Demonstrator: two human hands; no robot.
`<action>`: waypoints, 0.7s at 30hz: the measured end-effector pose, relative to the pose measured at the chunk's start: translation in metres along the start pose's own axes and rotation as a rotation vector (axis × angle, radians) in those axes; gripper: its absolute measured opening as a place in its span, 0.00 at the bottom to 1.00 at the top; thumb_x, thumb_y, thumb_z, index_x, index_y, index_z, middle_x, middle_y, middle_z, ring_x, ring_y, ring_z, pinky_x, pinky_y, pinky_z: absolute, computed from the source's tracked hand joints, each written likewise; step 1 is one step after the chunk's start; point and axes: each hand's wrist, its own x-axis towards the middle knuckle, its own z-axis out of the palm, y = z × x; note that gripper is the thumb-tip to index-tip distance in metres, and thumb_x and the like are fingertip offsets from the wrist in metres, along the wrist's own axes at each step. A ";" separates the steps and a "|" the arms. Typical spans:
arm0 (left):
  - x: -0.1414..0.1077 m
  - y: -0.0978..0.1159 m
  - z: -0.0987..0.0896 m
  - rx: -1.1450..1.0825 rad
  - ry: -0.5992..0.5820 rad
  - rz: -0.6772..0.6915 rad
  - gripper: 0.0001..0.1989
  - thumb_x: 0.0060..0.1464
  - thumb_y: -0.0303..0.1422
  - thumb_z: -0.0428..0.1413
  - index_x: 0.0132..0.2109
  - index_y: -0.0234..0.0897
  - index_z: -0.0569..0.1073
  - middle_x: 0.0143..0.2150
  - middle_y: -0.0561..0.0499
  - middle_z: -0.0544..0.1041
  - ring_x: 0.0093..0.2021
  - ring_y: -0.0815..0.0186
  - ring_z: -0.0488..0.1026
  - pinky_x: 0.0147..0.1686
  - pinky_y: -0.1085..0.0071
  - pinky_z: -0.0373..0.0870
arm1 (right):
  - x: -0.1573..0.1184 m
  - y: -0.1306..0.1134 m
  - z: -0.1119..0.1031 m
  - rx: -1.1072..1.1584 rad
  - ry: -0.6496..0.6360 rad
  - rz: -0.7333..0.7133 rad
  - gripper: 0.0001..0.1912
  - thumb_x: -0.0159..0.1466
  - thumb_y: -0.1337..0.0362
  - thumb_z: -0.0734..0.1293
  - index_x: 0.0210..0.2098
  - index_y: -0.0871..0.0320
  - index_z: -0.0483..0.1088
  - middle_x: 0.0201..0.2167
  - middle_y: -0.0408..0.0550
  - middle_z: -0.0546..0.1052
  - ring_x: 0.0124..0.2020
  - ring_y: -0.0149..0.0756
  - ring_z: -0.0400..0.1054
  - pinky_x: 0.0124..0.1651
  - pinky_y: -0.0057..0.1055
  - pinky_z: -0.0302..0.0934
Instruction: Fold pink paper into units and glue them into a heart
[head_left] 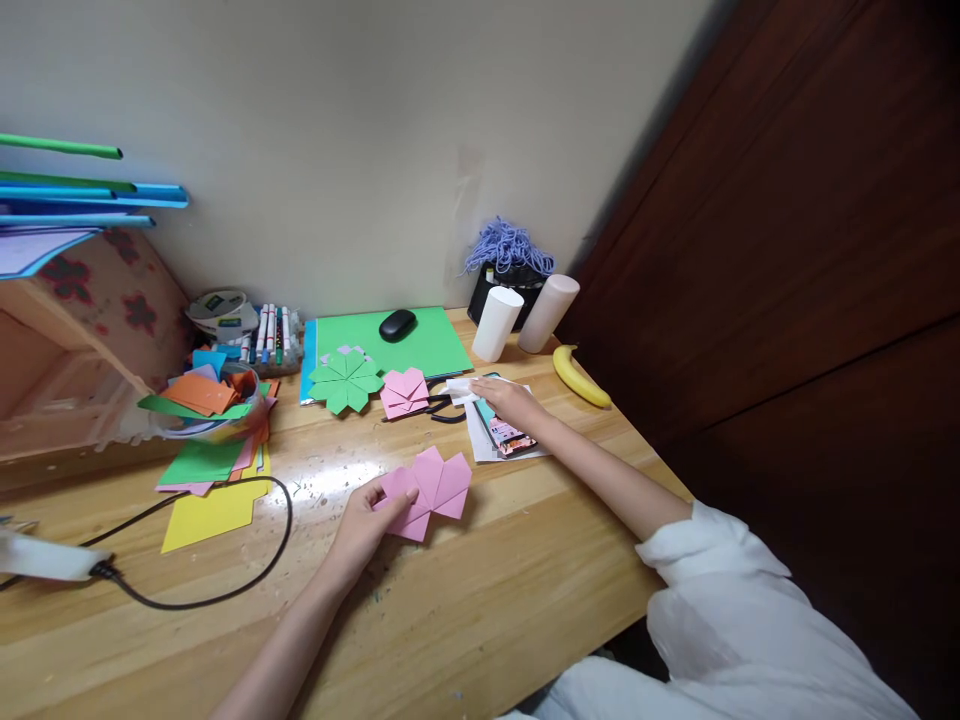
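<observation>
My left hand (373, 515) pinches the left side of a folded pink paper piece (435, 490) made of several joined heart shapes, held just over the desk. Farther right, my right hand (506, 398) reaches over a phone (510, 437) with a lit screen, its fingers at a small white paper piece (457, 390); whether they grip it is unclear. White paper (481, 445) lies under the phone. Dark-handled scissors (448, 412) lie partly under the small white piece. Beside them are a pink folded heart (405, 392) and a green folded paper flower (347, 380).
A green sheet (442, 345) carries a black mouse (397, 324). Two rolls (498, 323) stand before a black holder with blue yarn (508, 248); a banana (580, 377) lies right. Leftward are a bowl of paper scraps (217, 405), markers (271, 333) and a black cable (289, 510).
</observation>
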 end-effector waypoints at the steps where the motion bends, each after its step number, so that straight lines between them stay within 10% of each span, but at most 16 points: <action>1: 0.000 0.000 0.000 -0.002 -0.002 0.000 0.17 0.40 0.39 0.60 0.36 0.31 0.74 0.32 0.49 0.76 0.31 0.66 0.70 0.31 0.74 0.64 | 0.005 0.003 0.001 -0.003 0.007 0.002 0.21 0.59 0.78 0.56 0.50 0.61 0.66 0.51 0.53 0.69 0.53 0.39 0.62 0.53 0.37 0.60; 16: 0.001 0.000 -0.001 0.079 -0.026 0.015 0.18 0.41 0.40 0.59 0.37 0.31 0.73 0.35 0.47 0.77 0.34 0.63 0.71 0.33 0.73 0.64 | -0.064 -0.011 -0.032 -0.125 -0.013 -0.345 0.18 0.64 0.73 0.54 0.52 0.62 0.63 0.51 0.50 0.69 0.53 0.37 0.62 0.52 0.36 0.61; 21: 0.002 -0.001 -0.001 0.117 -0.024 0.017 0.18 0.42 0.40 0.59 0.38 0.31 0.73 0.36 0.47 0.77 0.35 0.62 0.71 0.33 0.73 0.65 | -0.046 -0.002 -0.033 -0.216 -0.052 -0.409 0.18 0.64 0.75 0.53 0.51 0.63 0.64 0.50 0.51 0.70 0.53 0.37 0.61 0.52 0.36 0.60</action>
